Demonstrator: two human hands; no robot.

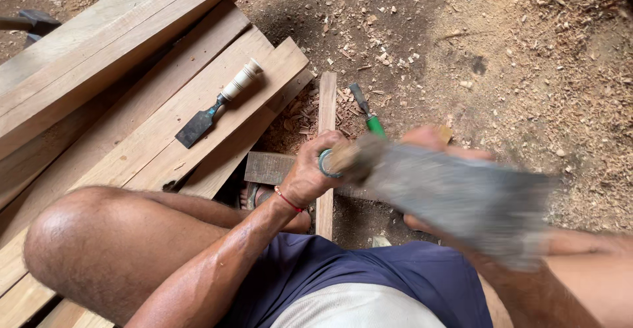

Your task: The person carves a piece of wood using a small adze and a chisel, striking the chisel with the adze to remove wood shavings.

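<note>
My left hand (311, 173), a red string on its wrist, is closed around a chisel handle (333, 160) with a teal ring at its top. It holds the handle over a narrow wooden strip (326, 104) that lies on the ground. My right hand (432, 138) grips a large grey wooden mallet (468, 199). The mallet is blurred by motion and sits right at the chisel's top end. The chisel's blade is hidden behind my left hand.
A wide chisel with a white handle (221, 104) lies on stacked planks (132, 123) at the left. A green-handled chisel (368, 116) lies on the dirt beside the strip. A dark wood block (267, 168) crosses under the strip. Chips and sawdust (527, 71) cover the ground.
</note>
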